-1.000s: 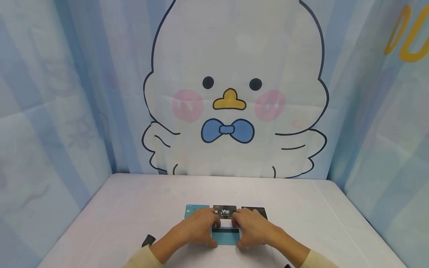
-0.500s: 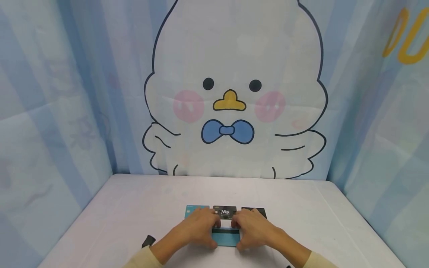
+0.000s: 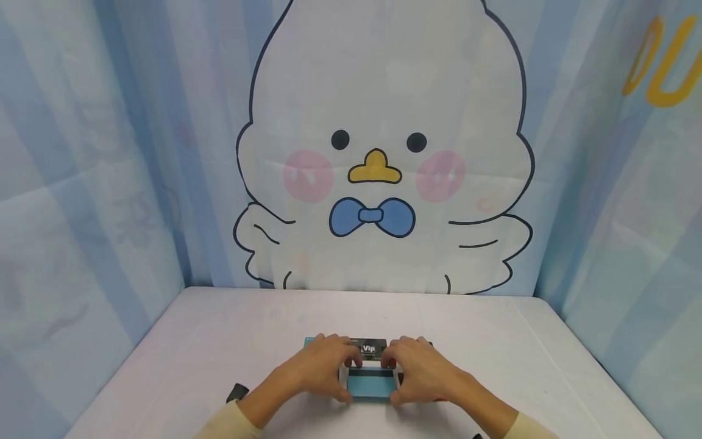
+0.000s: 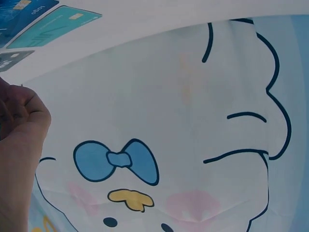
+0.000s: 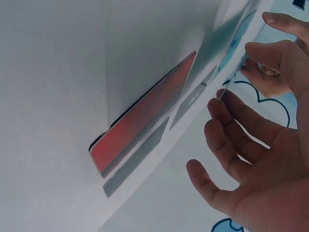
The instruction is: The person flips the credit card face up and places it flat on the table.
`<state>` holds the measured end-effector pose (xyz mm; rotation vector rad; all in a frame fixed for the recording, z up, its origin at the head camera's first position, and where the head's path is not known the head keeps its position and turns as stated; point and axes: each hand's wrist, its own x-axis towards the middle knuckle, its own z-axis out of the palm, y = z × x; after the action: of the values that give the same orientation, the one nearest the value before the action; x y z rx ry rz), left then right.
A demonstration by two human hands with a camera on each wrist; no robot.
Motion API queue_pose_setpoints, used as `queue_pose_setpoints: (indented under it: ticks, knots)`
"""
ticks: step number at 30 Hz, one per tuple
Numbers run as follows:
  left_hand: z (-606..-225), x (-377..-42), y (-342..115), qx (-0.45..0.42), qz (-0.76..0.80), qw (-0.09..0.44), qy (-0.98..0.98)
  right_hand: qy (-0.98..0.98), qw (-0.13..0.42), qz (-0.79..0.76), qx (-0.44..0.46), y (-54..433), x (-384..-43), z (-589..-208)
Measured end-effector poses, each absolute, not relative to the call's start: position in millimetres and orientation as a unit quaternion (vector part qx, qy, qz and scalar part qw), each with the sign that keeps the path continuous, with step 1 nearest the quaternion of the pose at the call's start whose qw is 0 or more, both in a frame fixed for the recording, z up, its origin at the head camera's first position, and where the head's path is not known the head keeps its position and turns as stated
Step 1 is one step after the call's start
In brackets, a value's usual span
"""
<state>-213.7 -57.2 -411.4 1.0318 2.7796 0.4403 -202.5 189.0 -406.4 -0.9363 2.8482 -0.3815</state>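
A teal bank card with a dark stripe along its far edge spans the gap between both hands. My left hand pinches its left end, thumb at the near corner and fingers at the far one. The right hand grips the other end the same way. In the right wrist view, that hand holds the card's thin edge off the table between thumb and fingertips. Behind the hands lies a black Vip card, with a teal card to its left, mostly covered by the left hand.
A red card and a grey-looking card lie on the white table. A blue logo card and a teal card show in the left wrist view. A printed curtain stands behind the table.
The teal striped card has come up off the table between both hands. The hands stand slightly farther apart and cover more of the cards behind.
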Motion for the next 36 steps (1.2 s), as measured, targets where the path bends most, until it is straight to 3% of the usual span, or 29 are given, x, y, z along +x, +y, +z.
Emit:
queue_pose_setpoints:
  ticks: [28,36]
  knots:
    - [-418,-219,-51,0.357,0.219,0.033,0.907,0.934,0.028,-0.144,-0.326,178,-202,-407]
    - [-419,-220,-50,0.346,0.246,0.043,0.905,0.934,0.023,-0.148,-0.324,176,-204,-407]
